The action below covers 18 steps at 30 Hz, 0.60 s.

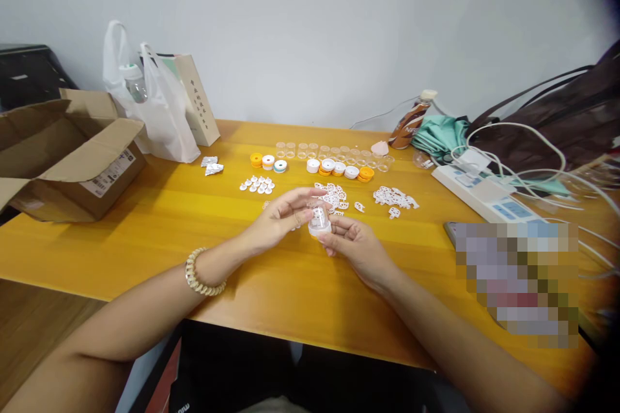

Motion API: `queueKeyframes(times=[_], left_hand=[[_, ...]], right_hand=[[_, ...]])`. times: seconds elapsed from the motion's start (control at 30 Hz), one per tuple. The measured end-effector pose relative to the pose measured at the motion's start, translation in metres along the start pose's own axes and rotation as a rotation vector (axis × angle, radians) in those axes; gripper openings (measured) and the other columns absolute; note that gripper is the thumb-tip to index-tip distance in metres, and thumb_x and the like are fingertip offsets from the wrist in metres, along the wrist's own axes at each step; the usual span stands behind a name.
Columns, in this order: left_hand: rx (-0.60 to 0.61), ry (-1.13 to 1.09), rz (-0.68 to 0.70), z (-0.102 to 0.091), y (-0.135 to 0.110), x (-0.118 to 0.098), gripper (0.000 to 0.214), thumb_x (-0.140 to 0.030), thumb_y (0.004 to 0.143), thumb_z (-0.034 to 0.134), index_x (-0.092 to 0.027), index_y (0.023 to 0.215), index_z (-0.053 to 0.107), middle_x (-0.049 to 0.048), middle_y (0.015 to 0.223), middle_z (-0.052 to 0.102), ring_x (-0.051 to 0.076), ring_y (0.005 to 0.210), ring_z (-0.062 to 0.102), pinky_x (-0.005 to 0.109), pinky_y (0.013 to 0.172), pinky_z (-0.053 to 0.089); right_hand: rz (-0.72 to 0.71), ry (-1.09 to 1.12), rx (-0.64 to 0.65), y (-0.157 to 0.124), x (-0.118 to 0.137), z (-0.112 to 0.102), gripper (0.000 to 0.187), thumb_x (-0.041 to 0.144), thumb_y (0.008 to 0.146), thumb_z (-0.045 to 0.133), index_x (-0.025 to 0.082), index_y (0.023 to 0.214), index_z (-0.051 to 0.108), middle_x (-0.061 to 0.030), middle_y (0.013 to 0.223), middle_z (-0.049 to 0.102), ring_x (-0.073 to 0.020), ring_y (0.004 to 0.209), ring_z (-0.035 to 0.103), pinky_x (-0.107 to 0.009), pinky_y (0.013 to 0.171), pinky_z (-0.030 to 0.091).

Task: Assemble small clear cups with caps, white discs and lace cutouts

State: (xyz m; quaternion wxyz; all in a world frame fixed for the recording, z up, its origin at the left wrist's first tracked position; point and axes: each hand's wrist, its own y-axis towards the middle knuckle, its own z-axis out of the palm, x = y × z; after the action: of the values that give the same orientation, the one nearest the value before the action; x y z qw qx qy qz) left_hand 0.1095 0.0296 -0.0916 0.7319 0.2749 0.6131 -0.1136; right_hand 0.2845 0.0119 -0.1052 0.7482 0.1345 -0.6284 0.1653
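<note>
My left hand (287,214) and my right hand (357,246) both grip a small clear plastic container with a white base (320,222), above the middle of the table. The left fingers curl over its clear top; the right thumb and fingers pinch the white rim. Something white shows through the clear wall. Just behind lies a pile of white openwork plastic pieces (334,195), partly hidden by the hands. A second group of such pieces (394,197) is to the right. White stemmed discs (258,184) lie to the left.
Behind stand clear cups (308,150), orange and white caps (365,173), and white caps (312,166). An open cardboard box (104,174) and plastic bag (167,122) are at left. A power strip (487,197) with white cables, a bottle (411,121) and a blurred-out object (518,284) occupy the right.
</note>
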Motion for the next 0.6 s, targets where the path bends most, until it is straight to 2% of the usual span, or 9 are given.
queueKeyframes(times=[0.07, 0.17, 0.27, 0.37, 0.43, 0.6], left_hand=[[-0.021, 0.006, 0.019, 0.001, 0.000, 0.001, 0.029, -0.023, 0.083, 0.055, -0.018, 0.111, 0.055, 0.0093, 0.113, 0.059, 0.018, 0.102, 0.056, 0.031, 0.087, 0.044], [-0.127, 0.011, 0.064, 0.004, 0.001, 0.006, 0.021, -0.020, 0.077, 0.062, -0.016, 0.097, 0.059, 0.0063, 0.099, 0.062, 0.013, 0.089, 0.059, 0.026, 0.080, 0.046], [-0.213, 0.005, 0.088, 0.008, 0.002, 0.011, 0.023, -0.017, 0.069, 0.069, -0.015, 0.087, 0.055, 0.0019, 0.085, 0.061, 0.009, 0.076, 0.057, 0.022, 0.071, 0.045], [-0.242, 0.037, 0.093, 0.008, 0.002, 0.014, 0.024, -0.017, 0.068, 0.071, -0.015, 0.084, 0.053, 0.0007, 0.082, 0.059, 0.008, 0.075, 0.056, 0.021, 0.071, 0.044], [-0.211, 0.039, 0.078, 0.007, 0.001, 0.012, 0.021, -0.018, 0.071, 0.069, -0.015, 0.085, 0.054, 0.0021, 0.085, 0.060, 0.009, 0.079, 0.057, 0.022, 0.073, 0.044], [-0.016, -0.023, 0.038, 0.002, -0.003, 0.001, 0.021, -0.023, 0.080, 0.059, -0.015, 0.099, 0.056, 0.0084, 0.100, 0.062, 0.015, 0.088, 0.060, 0.027, 0.077, 0.047]], right_hand=[[-0.006, 0.006, -0.002, 0.000, 0.000, 0.000, 0.019, 0.027, 0.067, 0.071, 0.019, 0.084, 0.066, 0.0036, 0.064, 0.056, -0.0059, 0.051, 0.042, -0.021, 0.050, 0.036], [-0.006, 0.004, -0.023, 0.000, 0.000, 0.002, 0.022, 0.027, 0.067, 0.071, 0.019, 0.086, 0.065, 0.0034, 0.065, 0.057, -0.0059, 0.052, 0.042, -0.020, 0.050, 0.037], [0.002, -0.012, -0.053, -0.001, 0.000, 0.004, 0.025, 0.027, 0.066, 0.072, 0.019, 0.088, 0.065, 0.0032, 0.066, 0.057, -0.0066, 0.055, 0.045, -0.020, 0.050, 0.038], [0.012, -0.034, -0.070, -0.001, -0.001, 0.004, 0.026, 0.026, 0.064, 0.072, 0.019, 0.089, 0.065, 0.0032, 0.065, 0.057, -0.0073, 0.056, 0.046, -0.020, 0.051, 0.039], [0.012, -0.037, -0.064, -0.001, -0.001, 0.003, 0.027, 0.026, 0.064, 0.073, 0.019, 0.089, 0.065, 0.0035, 0.064, 0.056, -0.0072, 0.055, 0.046, -0.020, 0.050, 0.039], [0.035, 0.065, 0.037, -0.002, -0.003, 0.003, 0.016, 0.027, 0.067, 0.071, 0.017, 0.078, 0.066, 0.0033, 0.061, 0.056, -0.0053, 0.050, 0.044, -0.019, 0.048, 0.036]])
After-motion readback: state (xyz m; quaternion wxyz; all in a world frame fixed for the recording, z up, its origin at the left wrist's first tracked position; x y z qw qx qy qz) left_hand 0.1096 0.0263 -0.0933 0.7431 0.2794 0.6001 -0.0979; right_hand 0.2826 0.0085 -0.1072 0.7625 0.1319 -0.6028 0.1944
